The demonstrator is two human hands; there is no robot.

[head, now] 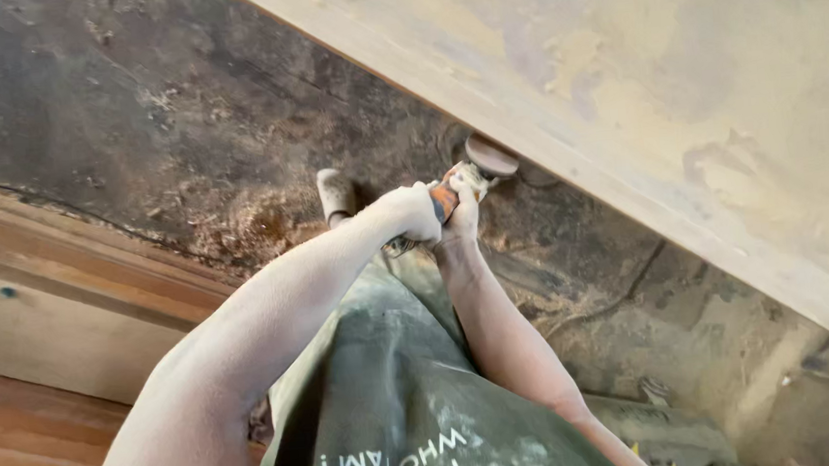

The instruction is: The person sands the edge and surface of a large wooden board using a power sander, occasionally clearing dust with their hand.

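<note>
A small orange-bodied grinder (446, 196) with a round sanding disc (490, 155) is held against the lower edge of a large pale board (678, 74) coated with filler. My left hand (411, 212) wraps around the tool's body. Just behind the disc, my right hand (462, 211) grips the tool too. Both arms are dusty and stretch out from my dark green shirt (398, 402).
A dusty shoe (336, 194) stands on the dark floor (159, 115), which is strewn with sawdust. Reddish wooden planks (35, 292) lie at the left. At the bottom right lie rubble and some debris.
</note>
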